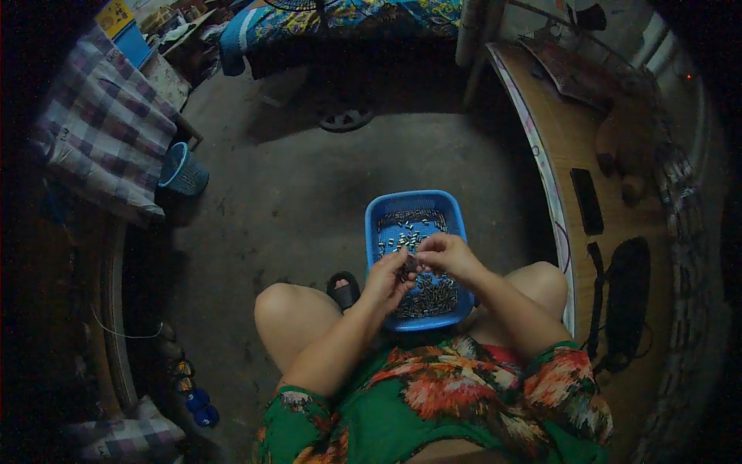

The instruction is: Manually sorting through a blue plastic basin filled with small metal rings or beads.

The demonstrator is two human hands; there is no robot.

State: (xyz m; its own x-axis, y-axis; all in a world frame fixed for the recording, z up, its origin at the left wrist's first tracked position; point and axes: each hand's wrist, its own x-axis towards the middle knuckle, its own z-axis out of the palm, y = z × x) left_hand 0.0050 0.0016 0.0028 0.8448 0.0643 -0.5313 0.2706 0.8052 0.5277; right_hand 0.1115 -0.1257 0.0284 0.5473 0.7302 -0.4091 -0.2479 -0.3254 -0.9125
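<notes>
A blue plastic basket (372, 224) stands in front of me, between my knees. Many small shiny metal cylinders (427, 298) lie in it, piled darkest at the near end and scattered in the middle. Over the basket, my left hand (386, 280) is cupped around a few small dark metal pieces (410, 264). Close beside it, the thumb and fingers of my right hand (450, 255) are pinched together at the left fingertips. Whatever sits in that pinch is too small to make out.
At the right runs a wooden bench (568, 116) bearing a dark phone-shaped object (587, 201) and a black bag-like item (627, 286). A blue-green wastebasket (184, 170) stands at left by a checked cloth (116, 116). A round fan base (345, 120) rests on the floor ahead.
</notes>
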